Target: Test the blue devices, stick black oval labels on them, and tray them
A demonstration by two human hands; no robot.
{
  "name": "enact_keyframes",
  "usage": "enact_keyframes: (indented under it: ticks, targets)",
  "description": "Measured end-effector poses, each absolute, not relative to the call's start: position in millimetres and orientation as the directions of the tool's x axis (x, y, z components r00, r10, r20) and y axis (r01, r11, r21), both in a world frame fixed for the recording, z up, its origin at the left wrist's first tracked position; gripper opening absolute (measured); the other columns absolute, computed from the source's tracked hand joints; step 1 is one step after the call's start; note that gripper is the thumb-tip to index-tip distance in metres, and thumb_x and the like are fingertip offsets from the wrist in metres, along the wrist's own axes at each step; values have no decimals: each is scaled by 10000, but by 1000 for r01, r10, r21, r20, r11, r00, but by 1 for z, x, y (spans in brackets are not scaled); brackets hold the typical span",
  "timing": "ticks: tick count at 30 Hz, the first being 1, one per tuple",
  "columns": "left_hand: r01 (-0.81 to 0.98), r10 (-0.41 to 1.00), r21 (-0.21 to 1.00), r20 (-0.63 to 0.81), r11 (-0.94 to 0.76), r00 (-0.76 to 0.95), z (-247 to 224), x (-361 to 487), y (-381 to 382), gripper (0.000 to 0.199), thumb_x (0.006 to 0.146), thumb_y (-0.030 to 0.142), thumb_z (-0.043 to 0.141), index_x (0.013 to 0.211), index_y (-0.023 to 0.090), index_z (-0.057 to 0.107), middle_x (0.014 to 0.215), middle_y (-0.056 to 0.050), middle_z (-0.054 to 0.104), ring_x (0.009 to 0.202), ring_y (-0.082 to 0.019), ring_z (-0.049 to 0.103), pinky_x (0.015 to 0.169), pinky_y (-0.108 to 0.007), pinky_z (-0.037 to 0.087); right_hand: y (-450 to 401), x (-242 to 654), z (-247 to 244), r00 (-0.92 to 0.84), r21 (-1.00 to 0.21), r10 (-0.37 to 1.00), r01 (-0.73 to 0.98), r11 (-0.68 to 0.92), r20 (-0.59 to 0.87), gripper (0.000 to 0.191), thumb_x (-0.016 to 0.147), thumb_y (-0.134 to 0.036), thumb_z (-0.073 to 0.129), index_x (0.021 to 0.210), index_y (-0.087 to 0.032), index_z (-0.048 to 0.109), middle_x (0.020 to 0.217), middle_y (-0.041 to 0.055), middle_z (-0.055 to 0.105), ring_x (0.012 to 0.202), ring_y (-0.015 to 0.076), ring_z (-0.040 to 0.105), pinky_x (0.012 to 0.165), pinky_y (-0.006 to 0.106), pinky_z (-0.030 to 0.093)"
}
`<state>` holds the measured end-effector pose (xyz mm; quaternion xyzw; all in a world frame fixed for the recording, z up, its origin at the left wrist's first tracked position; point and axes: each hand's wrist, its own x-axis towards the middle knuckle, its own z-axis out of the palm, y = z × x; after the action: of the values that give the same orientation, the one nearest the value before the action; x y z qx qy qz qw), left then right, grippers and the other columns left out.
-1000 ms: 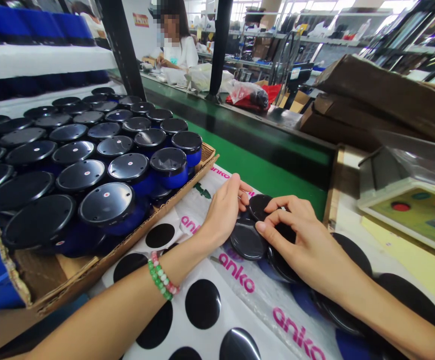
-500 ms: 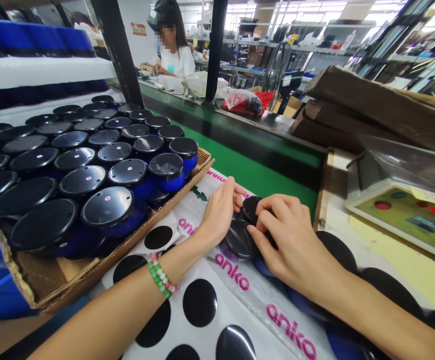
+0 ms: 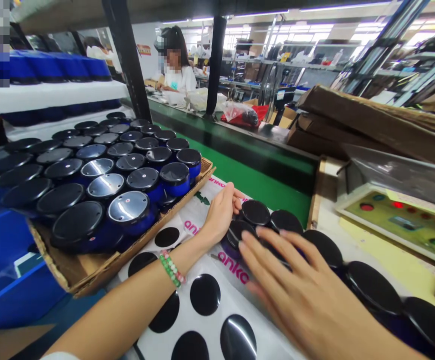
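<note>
Beside a black-topped round blue item (image 3: pixel 236 235), my left hand (image 3: pixel 223 210) has its fingers curled; what they hold, if anything, is hidden. My right hand (image 3: pixel 288 280) is spread palm down, its fingertips over that item's black top, holding nothing. More black-topped items (image 3: pixel 255 212) stand in a row behind and to the right of my right hand. Below my left forearm lies a white sheet with black round stickers (image 3: pixel 205 295), on plastic printed with pink "anko" lettering (image 3: pixel 232 267).
A cardboard tray (image 3: pixel 127 252) at the left holds several blue items with black lids. A control box (image 3: pixel 401 220) with lit buttons stands at the right, near brown cardboard (image 3: pixel 371 120). A person (image 3: pixel 177 65) sits beyond the green belt (image 3: pixel 247 170).
My right hand has opened from a pinch at the item's top and spread flat, nearer the camera. My left hand keeps nearly the same place. The view has tilted and shifted slightly.
</note>
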<state>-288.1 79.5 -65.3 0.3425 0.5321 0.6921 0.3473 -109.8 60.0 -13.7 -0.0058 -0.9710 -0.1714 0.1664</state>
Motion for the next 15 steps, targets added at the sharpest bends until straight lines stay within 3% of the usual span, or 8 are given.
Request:
enact_keyframes:
  ticks: [4,8,10,12,15]
  targets:
    - [-134,845,973,88,-185,-528,-65,-288,80,444,944,476,355,726,155,570,588,14,526,513,-92,485,534,-202,393,24,-94,-35,-967,74,-55,-38,997,249,255,937,-166,388,995,-206,633,962,-4,702,779,191,597,671,329,469]
    - [-134,845,974,87,-184,-528,-66,-290,79,448,927,506,369,731,156,568,584,16,529,498,-95,485,521,-205,385,18,-103,-45,-994,-163,-74,-87,983,83,121,837,-221,604,957,-207,600,924,-15,648,738,164,562,609,271,486]
    - [-123,844,975,95,-187,-528,-67,-290,79,451,913,526,389,726,157,568,586,17,529,502,-97,484,524,-207,385,20,-111,-40,-995,-161,-89,-96,982,46,127,809,-193,643,930,-208,605,886,-18,629,740,154,551,627,249,482]
    - [-113,842,976,101,-187,-529,-68,-291,79,454,904,539,399,723,158,568,591,16,530,511,-99,486,536,-208,390,20,-116,-34,-986,-60,-146,-151,987,86,58,814,-217,654,850,-208,608,814,-27,613,708,148,538,585,248,463]
    - [-105,844,978,100,-181,-527,-69,-292,79,462,900,545,400,721,157,574,597,13,539,523,-101,493,549,-210,395,17,-113,-24,-943,40,-243,-241,970,228,236,880,-286,587,662,-212,537,668,-48,555,577,118,480,460,249,399]
